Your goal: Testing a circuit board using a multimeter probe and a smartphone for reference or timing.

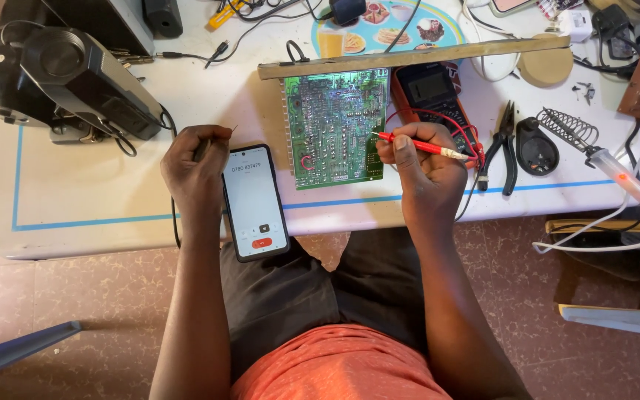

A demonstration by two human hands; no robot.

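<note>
the right hand (420, 167) pinches a red probe (416, 145) like a pen, tip on the green circuit board (332, 127) propped near the bench's (98, 200) front edge, while the left hand (195, 167), closed round a thin probe, rests beside a phone (255, 201) overhanging that edge.

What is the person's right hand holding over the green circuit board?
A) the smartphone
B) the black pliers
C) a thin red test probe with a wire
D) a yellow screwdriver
C: the right hand grips a thin red test probe, its tip pointing at the green circuit board, and its red wire runs to the meter with the grey screen; the black pliers lie on the table.
</note>
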